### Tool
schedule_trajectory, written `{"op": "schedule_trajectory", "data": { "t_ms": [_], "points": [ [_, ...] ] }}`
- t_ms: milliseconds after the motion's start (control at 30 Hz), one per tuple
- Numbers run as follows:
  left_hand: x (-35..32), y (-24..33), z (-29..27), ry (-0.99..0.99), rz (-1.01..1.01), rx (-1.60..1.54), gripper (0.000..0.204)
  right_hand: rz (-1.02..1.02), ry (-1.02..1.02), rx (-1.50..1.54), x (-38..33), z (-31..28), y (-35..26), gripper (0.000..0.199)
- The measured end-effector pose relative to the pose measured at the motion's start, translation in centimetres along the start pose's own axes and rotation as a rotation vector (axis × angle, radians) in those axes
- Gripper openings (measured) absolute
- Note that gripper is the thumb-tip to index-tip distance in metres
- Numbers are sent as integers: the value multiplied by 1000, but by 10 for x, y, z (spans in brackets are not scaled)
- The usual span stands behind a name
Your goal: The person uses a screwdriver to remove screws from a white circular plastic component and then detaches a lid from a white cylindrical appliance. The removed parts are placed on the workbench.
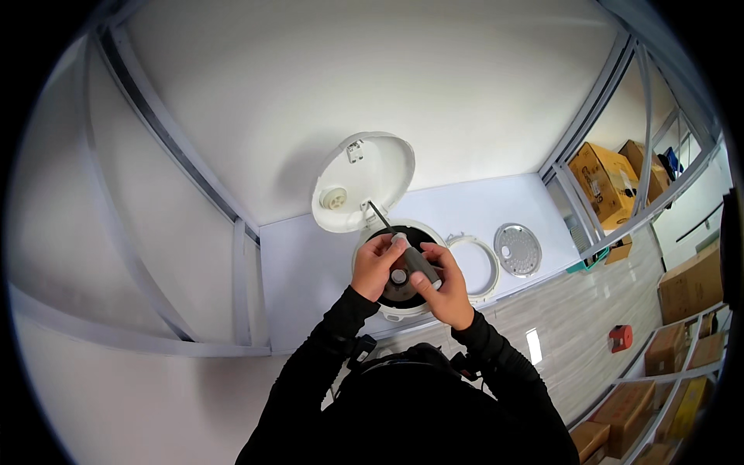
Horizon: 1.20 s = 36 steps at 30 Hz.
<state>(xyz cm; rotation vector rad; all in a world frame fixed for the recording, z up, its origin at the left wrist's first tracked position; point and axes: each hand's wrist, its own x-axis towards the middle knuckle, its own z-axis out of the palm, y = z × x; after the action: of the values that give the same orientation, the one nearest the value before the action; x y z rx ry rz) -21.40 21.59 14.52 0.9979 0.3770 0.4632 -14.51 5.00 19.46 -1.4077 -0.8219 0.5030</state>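
Note:
A white rice cooker (394, 315) stands on the table with its lid (384, 169) raised. Both my hands are on a screwdriver (419, 266) with a grey handle, held slantwise over the dark open pot well. Its long shaft reaches up to the lower part of the lid's inner side, near the hinge. My left hand (375, 269) pinches it where handle and shaft meet. Around the handle's near end, the fingers of my right hand (451, 293) are closed. Whether the tip sits in a screw is too small to tell.
On the white table (302, 271), right of the cooker, lie a white ring (494, 262) and a perforated metal disc (521, 249). White walls and metal frame posts enclose the table. Cardboard boxes (603, 182), loaded shelves and a red stool (621, 338) are to the right.

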Motion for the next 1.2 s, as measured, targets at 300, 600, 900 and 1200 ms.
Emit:
{"op": "schedule_trajectory", "data": {
  "t_ms": [300,600,900,1200],
  "points": [
    [-5,-1,8,-44,118,74,43,-90,31,-320,5,-10,9,43],
    [2,-8,2,32,76,144,47,-245,84,-327,6,-6,7,49],
    [3,-11,0,-86,54,-17,38,277,-52,197,7,-20,9,40],
    [4,-13,-10,-59,33,86,35,-405,93,-509,6,-6,-5,56]
  ]
}}
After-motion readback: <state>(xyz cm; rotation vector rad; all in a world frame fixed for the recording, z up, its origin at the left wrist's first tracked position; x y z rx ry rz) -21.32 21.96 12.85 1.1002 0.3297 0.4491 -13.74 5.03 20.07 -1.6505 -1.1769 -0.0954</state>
